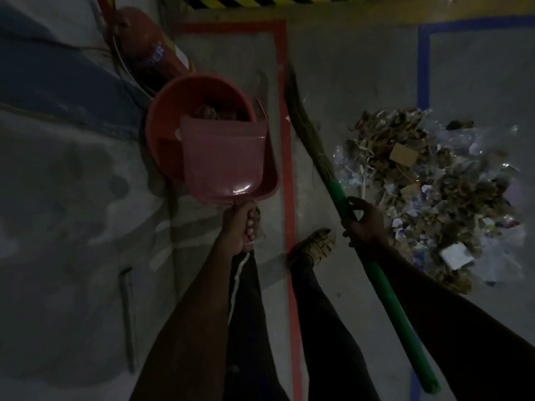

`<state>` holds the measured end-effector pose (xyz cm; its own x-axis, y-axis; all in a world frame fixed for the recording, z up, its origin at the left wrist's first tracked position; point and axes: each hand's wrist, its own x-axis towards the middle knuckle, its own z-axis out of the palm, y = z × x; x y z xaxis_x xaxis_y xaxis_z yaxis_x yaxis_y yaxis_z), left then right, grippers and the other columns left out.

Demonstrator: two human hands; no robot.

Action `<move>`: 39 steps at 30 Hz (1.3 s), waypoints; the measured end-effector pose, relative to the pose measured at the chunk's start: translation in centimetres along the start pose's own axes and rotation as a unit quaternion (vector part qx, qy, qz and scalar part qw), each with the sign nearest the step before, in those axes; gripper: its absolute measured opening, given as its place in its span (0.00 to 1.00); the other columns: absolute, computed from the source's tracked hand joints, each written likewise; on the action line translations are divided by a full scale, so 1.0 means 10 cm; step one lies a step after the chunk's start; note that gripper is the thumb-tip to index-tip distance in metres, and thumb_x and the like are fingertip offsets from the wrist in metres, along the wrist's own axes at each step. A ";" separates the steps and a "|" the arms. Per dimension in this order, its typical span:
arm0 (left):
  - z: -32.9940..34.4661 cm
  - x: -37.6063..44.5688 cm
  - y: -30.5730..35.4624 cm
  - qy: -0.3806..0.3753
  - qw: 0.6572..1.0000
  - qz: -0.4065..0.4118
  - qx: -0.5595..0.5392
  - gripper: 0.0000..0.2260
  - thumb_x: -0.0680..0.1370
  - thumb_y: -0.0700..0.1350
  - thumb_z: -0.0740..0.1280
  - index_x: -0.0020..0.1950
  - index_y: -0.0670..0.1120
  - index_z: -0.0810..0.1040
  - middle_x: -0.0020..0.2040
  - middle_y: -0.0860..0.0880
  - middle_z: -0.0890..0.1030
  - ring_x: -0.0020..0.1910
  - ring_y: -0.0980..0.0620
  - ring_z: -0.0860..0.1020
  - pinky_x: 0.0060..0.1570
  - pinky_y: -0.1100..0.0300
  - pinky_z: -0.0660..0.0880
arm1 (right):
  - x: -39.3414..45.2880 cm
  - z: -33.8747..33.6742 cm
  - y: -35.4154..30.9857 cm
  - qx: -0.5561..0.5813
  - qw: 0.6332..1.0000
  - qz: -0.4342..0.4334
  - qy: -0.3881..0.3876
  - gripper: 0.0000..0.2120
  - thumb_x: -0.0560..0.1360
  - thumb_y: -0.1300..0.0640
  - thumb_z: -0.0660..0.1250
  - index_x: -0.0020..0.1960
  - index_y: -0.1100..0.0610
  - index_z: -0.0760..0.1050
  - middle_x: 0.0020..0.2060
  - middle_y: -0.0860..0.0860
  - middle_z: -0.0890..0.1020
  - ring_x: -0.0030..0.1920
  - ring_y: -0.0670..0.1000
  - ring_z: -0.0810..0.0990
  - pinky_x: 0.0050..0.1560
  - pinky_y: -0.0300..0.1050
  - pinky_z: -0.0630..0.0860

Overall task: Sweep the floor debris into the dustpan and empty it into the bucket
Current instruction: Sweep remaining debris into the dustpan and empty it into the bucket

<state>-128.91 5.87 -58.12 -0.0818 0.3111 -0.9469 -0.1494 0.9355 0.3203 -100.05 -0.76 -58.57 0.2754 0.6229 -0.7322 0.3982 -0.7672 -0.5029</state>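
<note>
Two hands are busy. The left hand (242,227) curls tightly round the handle of a pink plastic dustpan (228,157), tipped mouth-down over the rim of a round red plastic bucket (162,123), where brownish scraps already lie. The right hand (365,224) grips the green handle of a straw-bristled broom (333,180), its bristles lifted towards the red floor line (286,157). Emptying appears to be the step in hand, and the pan looks bare. Well apart to the right, a big heap of dry leaves, paper and plastic debris (428,183) remains on the concrete floor (72,198). Next, the pan likely needs lowering beside that heap for another sweep.
</note>
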 end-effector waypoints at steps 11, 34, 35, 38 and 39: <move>0.15 0.76 -0.64 0.040 0.998 0.042 -0.028 0.21 0.77 0.47 0.67 0.24 0.50 0.69 0.22 0.50 0.64 0.18 0.52 0.61 0.25 0.62 0.57 | 1.07 0.87 0.53 -0.126 0.980 -0.104 -0.117 0.29 0.71 0.57 0.71 0.71 0.53 0.72 0.60 0.58 0.77 0.44 0.59 0.83 0.45 0.61 0.82; 0.94 1.53 -0.78 0.035 0.997 0.033 0.059 0.16 0.77 0.41 0.65 0.29 0.45 0.67 0.22 0.49 0.65 0.18 0.52 0.61 0.23 0.64 0.59 | 1.52 0.95 1.72 -0.187 0.982 -0.014 0.030 0.28 0.77 0.60 0.66 0.74 0.58 0.60 0.70 0.60 0.61 0.40 0.65 0.78 0.37 0.51 0.71; 0.97 1.55 -0.77 0.037 0.997 0.033 0.067 0.16 0.77 0.41 0.66 0.29 0.45 0.68 0.22 0.49 0.65 0.18 0.52 0.61 0.24 0.64 0.59 | 1.52 0.93 1.74 -0.176 0.984 -0.004 0.034 0.27 0.78 0.60 0.66 0.74 0.58 0.60 0.70 0.59 0.61 0.40 0.64 0.77 0.38 0.50 0.71; 1.07 1.60 -0.74 0.040 0.995 0.029 0.087 0.16 0.76 0.41 0.67 0.29 0.45 0.68 0.21 0.49 0.65 0.18 0.52 0.61 0.23 0.65 0.59 | 1.55 0.88 1.83 -0.148 0.987 0.018 0.062 0.25 0.77 0.61 0.65 0.71 0.58 0.61 0.69 0.60 0.62 0.39 0.61 0.74 0.39 0.51 0.71; 1.10 1.62 -0.74 0.039 0.994 0.029 0.094 0.16 0.75 0.41 0.67 0.28 0.45 0.68 0.22 0.49 0.65 0.18 0.52 0.61 0.23 0.65 0.59 | 1.56 0.86 1.86 -0.143 0.987 0.023 0.074 0.24 0.77 0.61 0.65 0.71 0.59 0.62 0.69 0.60 0.62 0.39 0.60 0.73 0.39 0.50 0.71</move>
<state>-118.34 5.83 -76.11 -0.1614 0.3586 -0.9195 0.0433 0.9333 0.3564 -95.88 -6.64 -83.28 0.4165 0.6197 -0.6653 0.6070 -0.7343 -0.3040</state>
